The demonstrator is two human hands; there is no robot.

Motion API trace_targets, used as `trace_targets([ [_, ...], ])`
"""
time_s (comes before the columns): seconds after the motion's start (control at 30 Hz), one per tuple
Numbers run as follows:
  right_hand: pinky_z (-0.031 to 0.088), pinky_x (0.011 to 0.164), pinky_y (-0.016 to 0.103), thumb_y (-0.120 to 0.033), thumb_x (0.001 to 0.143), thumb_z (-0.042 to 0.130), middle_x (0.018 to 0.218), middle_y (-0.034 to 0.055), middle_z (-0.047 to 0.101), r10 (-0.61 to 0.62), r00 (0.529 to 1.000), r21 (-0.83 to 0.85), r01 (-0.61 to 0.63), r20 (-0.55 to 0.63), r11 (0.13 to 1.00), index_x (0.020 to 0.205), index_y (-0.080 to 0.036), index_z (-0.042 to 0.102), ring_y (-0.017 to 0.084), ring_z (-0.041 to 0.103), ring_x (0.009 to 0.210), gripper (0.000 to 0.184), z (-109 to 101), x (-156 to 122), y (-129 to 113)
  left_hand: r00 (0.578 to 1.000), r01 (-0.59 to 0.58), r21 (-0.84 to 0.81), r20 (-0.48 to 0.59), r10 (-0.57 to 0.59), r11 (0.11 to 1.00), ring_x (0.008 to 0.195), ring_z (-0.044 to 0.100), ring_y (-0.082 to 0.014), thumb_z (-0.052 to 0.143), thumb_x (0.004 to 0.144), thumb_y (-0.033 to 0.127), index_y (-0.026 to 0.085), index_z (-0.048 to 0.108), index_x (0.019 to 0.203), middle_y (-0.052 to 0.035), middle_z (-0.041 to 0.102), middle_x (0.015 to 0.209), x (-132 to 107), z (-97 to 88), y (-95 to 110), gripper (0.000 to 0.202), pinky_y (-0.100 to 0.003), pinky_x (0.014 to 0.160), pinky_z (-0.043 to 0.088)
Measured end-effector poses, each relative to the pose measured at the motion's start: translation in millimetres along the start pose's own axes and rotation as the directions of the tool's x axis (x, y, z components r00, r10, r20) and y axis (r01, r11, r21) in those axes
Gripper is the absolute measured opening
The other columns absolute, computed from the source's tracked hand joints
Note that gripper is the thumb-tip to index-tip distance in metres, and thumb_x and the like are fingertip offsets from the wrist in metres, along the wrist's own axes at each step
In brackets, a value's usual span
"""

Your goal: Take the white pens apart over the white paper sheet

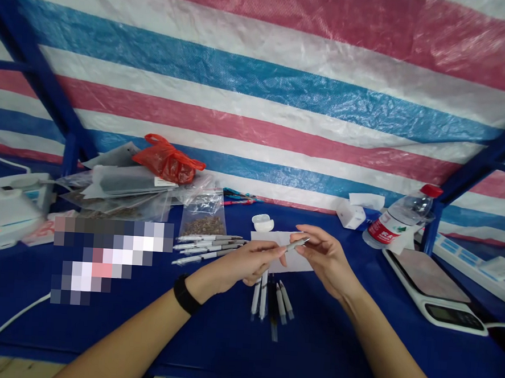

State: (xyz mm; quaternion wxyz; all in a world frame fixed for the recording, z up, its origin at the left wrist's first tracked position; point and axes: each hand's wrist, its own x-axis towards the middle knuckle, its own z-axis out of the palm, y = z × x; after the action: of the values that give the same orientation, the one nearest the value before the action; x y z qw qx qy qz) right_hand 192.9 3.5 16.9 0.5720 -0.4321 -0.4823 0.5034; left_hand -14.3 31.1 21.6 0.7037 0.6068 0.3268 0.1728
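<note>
A grey-and-white pen (pixel 297 245) is held between my two hands above a white sheet of paper (pixel 303 264). My left hand (pixel 254 261), a black band on its wrist, pinches one end with thumb and forefinger. The fingers of my right hand (pixel 326 259) close around the other end, near the pointed tip. Several white pens (pixel 285 300) lie on the blue table just below the paper, along with a dark one (pixel 273 313). To the left of my left hand, another group of white pens (pixel 206 249) lies side by side.
Behind the left pens is a clear bag (pixel 203 217) of small brown pieces. A white earphone case (pixel 262 222) sits beyond the paper. On the right are a red-capped bottle (pixel 398 221), a scale (pixel 432 285) and a power strip (pixel 482 268). A red plastic bag (pixel 166 160) tops several clear bags.
</note>
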Motion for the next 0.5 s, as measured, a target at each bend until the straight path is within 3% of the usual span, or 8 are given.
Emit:
trace_targets([
  [0.27,0.052,0.090,0.041,-0.029,0.057,0.093,0.092,0.0015,0.081,0.006,0.995,0.078,0.002,-0.096,0.997,0.093,-0.033,0.080,0.022,0.071,0.088,0.038,-11,4,-2,0.999,-0.019,-0.005,0.028,0.019,1.000,0.044,0.012,-0.0070,0.057,0.092,0.063,0.021,0.061,0.092,0.0117,0.018,0.051,-5,-2.4,6,0.042,-0.025,0.046,0.015],
  [0.5,0.055,0.080,0.037,-0.030,0.055,0.093,0.092,0.0011,0.080,0.009,0.980,0.140,0.020,-0.200,0.990,0.087,-0.032,0.080,0.019,0.070,0.081,0.035,-15,7,-1,0.999,-0.045,-0.003,-0.028,0.045,0.999,0.042,0.012,-0.0069,0.054,0.095,0.051,0.021,0.059,0.081,0.0108,0.019,0.047,-2,-1.8,4,0.034,-0.025,0.045,0.015],
])
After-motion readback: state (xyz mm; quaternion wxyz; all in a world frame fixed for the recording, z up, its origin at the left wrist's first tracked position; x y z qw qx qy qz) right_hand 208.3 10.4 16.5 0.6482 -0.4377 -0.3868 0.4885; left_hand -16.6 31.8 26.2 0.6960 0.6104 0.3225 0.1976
